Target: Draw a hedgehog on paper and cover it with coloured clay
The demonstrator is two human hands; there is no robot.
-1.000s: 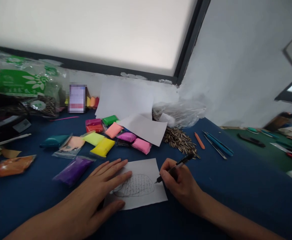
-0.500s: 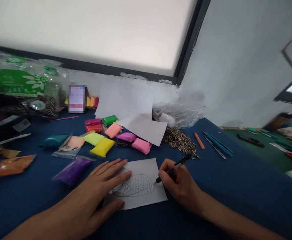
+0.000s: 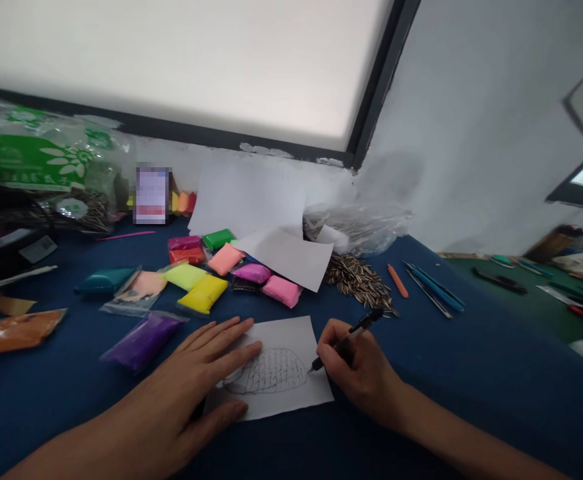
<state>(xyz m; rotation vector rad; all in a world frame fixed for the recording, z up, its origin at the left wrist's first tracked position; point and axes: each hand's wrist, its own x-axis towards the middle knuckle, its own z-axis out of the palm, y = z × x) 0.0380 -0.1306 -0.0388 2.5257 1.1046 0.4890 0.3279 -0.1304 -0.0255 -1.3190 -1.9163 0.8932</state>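
Hardly anything moved since earlier frame. Left hand (image 3: 198,370) flat, thumb wide apart from fingers, on left side of small white paper sheet (image 3: 316,393) with dark line drawing (image 3: 277,372). Right hand (image 3: 358,370) curled, pinching thin black-and-clear pen (image 3: 364,325), tip by drawing's right edge. Sheet lies on blue tabletop (image 3: 446,367).

Purple packet (image 3: 144,341) lay on blue table (image 3: 471,373), yellow packet (image 3: 204,295) beyond it, teal packet (image 3: 104,281) farther left. Seeds (image 3: 358,279) sat heaped to the right, orange stick (image 3: 398,281) just beside; next along, a blue tool (image 3: 436,287), probably tweezers. Green-printed bag (image 3: 36,160) stood at back left.
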